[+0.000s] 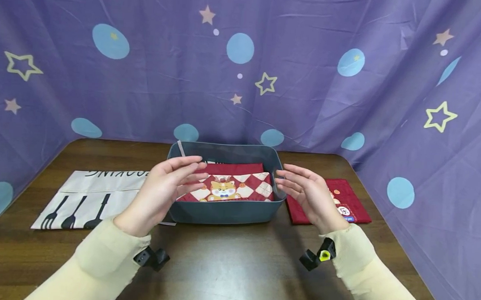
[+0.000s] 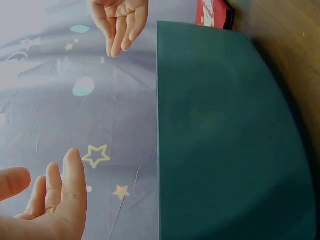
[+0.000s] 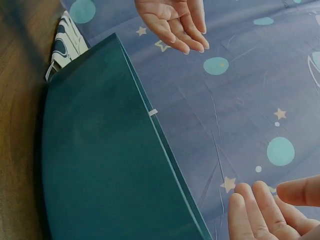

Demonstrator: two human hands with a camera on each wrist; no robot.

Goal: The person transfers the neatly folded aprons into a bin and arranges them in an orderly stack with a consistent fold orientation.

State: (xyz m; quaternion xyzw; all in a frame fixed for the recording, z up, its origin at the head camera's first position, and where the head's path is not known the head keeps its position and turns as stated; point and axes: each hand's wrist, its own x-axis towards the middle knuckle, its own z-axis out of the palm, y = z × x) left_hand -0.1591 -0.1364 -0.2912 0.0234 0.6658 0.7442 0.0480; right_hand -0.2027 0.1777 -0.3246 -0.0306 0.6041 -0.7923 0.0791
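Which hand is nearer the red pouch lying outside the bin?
Right. The right hand hovers open by the bin's right rim, just beside the red pouch. The left hand hovers at the bin's left end, across from it.

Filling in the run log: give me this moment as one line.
left hand: open, above bin's left end | right hand: open, above right end | bin: holds folded red cloth | held: nothing

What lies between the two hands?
In the head view, the grey bin with a red checked cloth inside lies between the left hand and right hand.
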